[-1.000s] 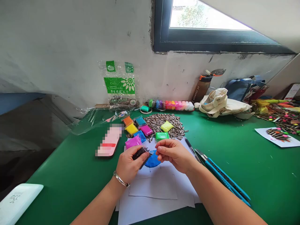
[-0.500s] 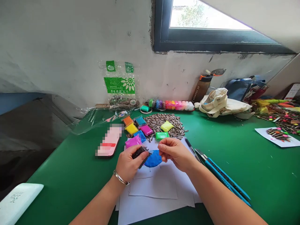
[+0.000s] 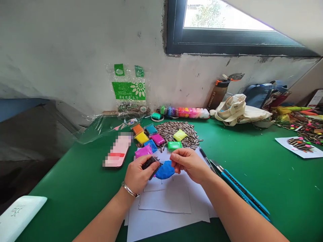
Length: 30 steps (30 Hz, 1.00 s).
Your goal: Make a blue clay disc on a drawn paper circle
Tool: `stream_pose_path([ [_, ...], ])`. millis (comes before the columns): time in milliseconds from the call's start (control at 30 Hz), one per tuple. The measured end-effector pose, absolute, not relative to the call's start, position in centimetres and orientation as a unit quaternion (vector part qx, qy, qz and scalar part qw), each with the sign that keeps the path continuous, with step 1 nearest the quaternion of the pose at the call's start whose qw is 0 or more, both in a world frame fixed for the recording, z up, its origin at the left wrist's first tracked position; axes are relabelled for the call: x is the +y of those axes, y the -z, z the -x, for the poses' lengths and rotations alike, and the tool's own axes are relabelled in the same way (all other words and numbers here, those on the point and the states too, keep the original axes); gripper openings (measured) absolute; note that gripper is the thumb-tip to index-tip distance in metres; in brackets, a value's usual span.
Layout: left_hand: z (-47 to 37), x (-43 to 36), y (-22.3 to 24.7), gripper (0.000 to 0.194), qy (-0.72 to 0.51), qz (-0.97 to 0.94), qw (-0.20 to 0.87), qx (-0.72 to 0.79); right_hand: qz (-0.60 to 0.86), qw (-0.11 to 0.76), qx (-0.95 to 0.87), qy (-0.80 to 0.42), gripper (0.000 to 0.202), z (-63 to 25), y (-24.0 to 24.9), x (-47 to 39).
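Note:
My left hand (image 3: 138, 174), with a silver bangle at the wrist, grips a small black clay packet (image 3: 149, 163) in a clear wrapper. To its right, the thumb and fingertips of my right hand (image 3: 189, 162) are pinched together; whatever they hold is too small to make out. Below and between both hands lies a flat blue clay shape (image 3: 165, 170) with thin drawn lines under it. It rests on white paper sheets (image 3: 165, 202). A magenta clay packet (image 3: 143, 152) sits just beyond my left hand.
Several coloured clay packets (image 3: 157, 139) lie beside a pile of sunflower seeds (image 3: 186, 129). A phone (image 3: 117, 151) is at left. A black pen (image 3: 205, 156) and a blue utility knife (image 3: 242, 188) lie at right. Behind stand a seed bag (image 3: 130, 90), a bottle (image 3: 217, 95) and a cloth bag (image 3: 234, 111).

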<state>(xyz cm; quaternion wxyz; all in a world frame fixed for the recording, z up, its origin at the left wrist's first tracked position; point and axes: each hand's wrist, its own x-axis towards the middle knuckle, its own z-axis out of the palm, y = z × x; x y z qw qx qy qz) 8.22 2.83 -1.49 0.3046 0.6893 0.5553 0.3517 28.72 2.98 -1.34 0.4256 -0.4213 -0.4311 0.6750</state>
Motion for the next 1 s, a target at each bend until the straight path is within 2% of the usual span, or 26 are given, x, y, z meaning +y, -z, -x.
stream_pose_path([
  [233, -8.2, 2.8, 1.7, 0.022, -0.349, -0.683, 0.320, 0.556, 0.442, 0.418, -0.446, -0.657, 0.016, -28.6, 1.2, 3.1],
  [467, -8.0, 3.2, 1.7, 0.025, -0.344, -0.672, 0.301, 0.583, 0.495, 0.381, -0.545, -0.560, 0.011, -28.2, 1.8, 2.8],
  [633, -7.7, 3.4, 1.9, 0.024, -0.358, -0.682, 0.281, 0.573, 0.532, 0.353, -0.611, -0.469, 0.012, -27.5, 1.2, 2.5],
  [833, -7.6, 3.3, 2.1, 0.022, -0.375, -0.691, 0.271, 0.556, 0.547, 0.260, -0.750, -0.267, 0.020, -27.4, 1.0, 1.2],
  [1000, -7.7, 3.3, 2.4, 0.023, -0.378, -0.691, 0.266, 0.556, 0.569, 0.258, -0.747, -0.229, 0.015, -28.2, 3.7, -0.3],
])
